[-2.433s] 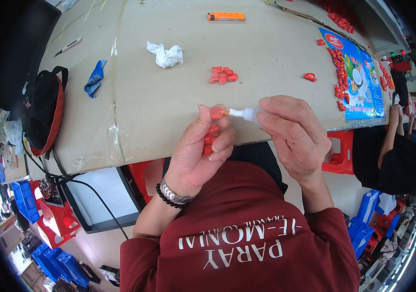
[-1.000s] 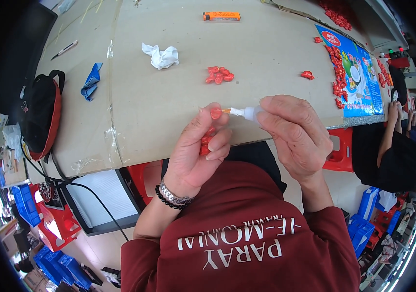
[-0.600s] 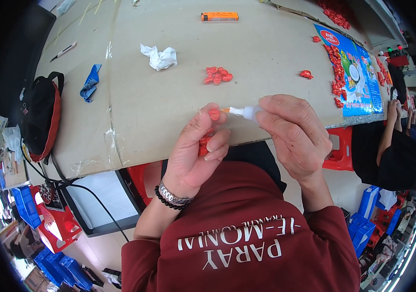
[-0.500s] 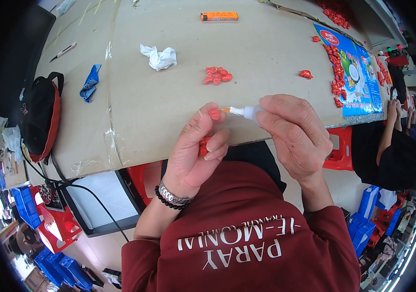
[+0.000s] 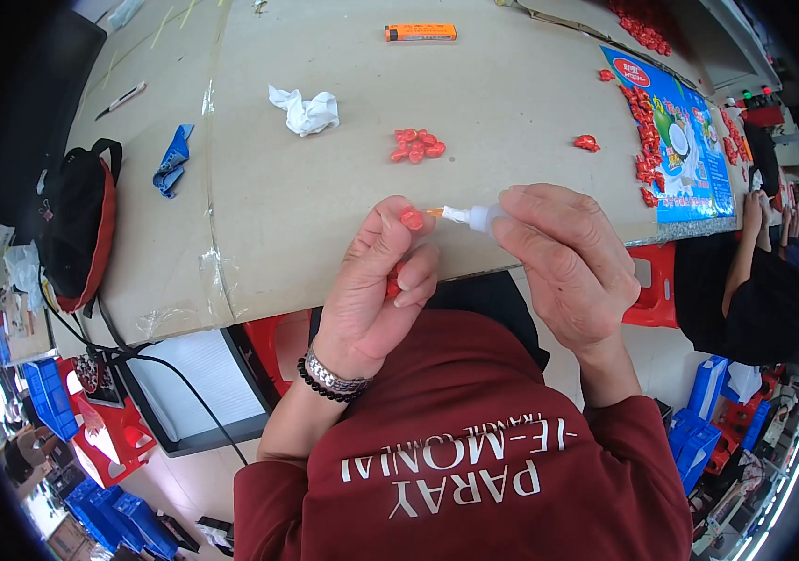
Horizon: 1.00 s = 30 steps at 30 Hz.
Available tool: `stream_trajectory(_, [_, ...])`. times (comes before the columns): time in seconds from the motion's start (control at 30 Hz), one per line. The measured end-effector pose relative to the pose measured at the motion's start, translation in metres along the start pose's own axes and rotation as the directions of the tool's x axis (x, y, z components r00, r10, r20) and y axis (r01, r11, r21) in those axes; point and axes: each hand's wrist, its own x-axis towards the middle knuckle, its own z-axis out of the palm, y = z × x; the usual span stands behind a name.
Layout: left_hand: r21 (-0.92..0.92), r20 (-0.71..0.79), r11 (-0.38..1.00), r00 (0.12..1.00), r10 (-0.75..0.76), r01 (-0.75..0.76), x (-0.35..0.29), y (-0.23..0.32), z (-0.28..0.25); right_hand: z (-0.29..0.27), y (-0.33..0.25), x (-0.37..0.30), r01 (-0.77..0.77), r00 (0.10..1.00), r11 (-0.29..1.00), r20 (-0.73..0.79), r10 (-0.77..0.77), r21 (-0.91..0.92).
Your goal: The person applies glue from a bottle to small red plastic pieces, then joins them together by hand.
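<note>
- We have a piece [image 5: 412, 219] in our left hand [image 5: 371, 280], left of the applicator [image 5: 479, 219] in our right hand [image 5: 572, 257].
- On the table [image 5: 306, 206] beyond, we see a tissue [image 5: 304, 112] left of a cluster [image 5: 416, 148].
- Right of both, further pieces [image 5: 648, 136] lie on a sheet [image 5: 713, 173].

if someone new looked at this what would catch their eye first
Probably the hands at the centre: the left hand pinches a small red piece, and the right hand points a white bottle with an orange tip at it. Next, the bright blue sheet at the table's right end, and the dark red shirt filling the bottom middle.
</note>
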Motion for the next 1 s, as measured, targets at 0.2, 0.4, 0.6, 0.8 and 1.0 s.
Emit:
stream_trajectory(0.2, [0.065, 0.014, 0.997, 0.999, 0.045, -0.046, 0.0002, 0.0001, 0.0003, -0.0001, -0.0020, 0.0009, 0.002, 1.000, 1.000, 0.000, -0.002, -0.011])
stream_trajectory(0.4, [0.087, -0.028, 0.992, 0.995, 0.095, -0.092, -0.0006, 0.0003, 0.0040, -0.0018, -0.0024, 0.0031, 0.009, 1.000, 1.000, -0.029, -0.009, -0.002])
stream_trajectory(0.6, [0.076, 0.003, 0.992, 0.995, 0.098, -0.098, -0.0001, -0.0001, 0.0022, -0.0007, -0.0024, 0.0024, 0.003, 1.000, 1.000, -0.022, -0.003, 0.018])
stream_trajectory(0.8, [0.062, 0.001, 0.993, 0.995, 0.105, -0.104, -0.0008, -0.0005, 0.0038, 0.0016, -0.0013, 0.0011, 0.010, 1.000, 1.000, -0.029, -0.010, 0.015])
stream_trajectory(1.0, [0.053, 0.007, 0.993, 0.995, 0.101, -0.101, -0.0003, -0.0006, 0.0035, 0.0021, -0.0006, 0.0011, 0.014, 1.000, 1.000, -0.027, -0.014, 0.011])
